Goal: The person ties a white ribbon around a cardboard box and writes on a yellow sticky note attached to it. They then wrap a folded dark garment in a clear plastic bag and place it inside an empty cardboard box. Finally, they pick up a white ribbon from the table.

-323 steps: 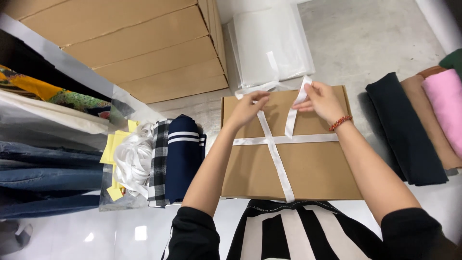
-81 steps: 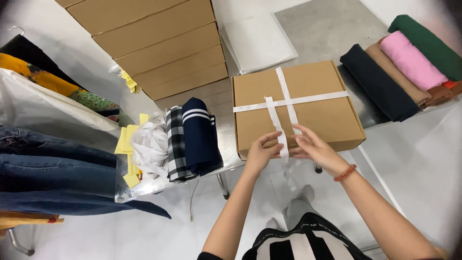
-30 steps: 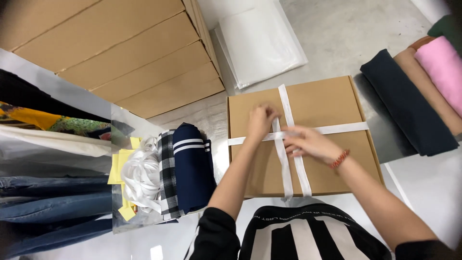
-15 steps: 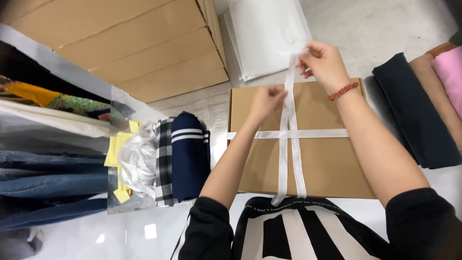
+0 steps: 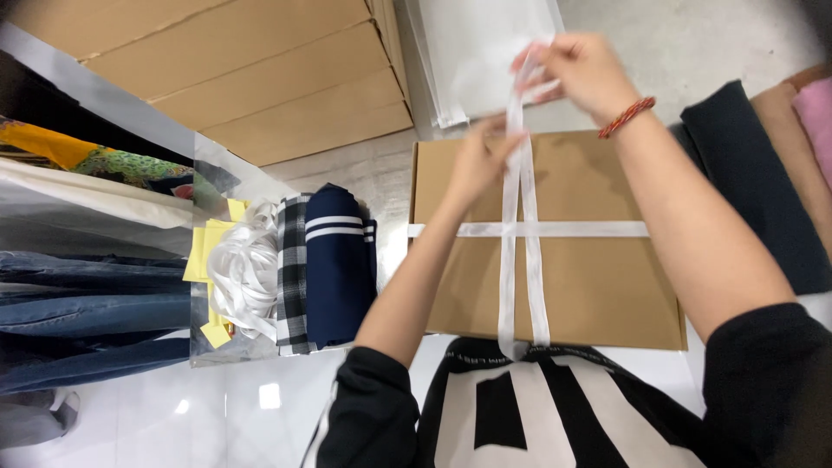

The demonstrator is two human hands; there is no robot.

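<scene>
A flat brown cardboard box (image 5: 589, 277) lies in front of me, crossed by a white ribbon (image 5: 529, 260). One band runs across the lid; two strands run lengthwise up to my hands. My left hand (image 5: 481, 160) pinches the strands near the box's far edge. My right hand (image 5: 581, 74), with a red bead bracelet on the wrist, holds the ribbon ends lifted above the far edge.
Flat cardboard sheets (image 5: 234, 69) are stacked at the upper left, clear plastic bags (image 5: 477, 52) beyond the box. Folded navy and checked garments (image 5: 325, 264) and a white ribbon bundle (image 5: 243, 282) lie left of the box. Folded dark, tan and pink cloths (image 5: 763, 182) lie right.
Over the last second both hands went from the lid's middle to the box's far edge, pulling the ribbon strands up. The right hand has risen higher with the ends.
</scene>
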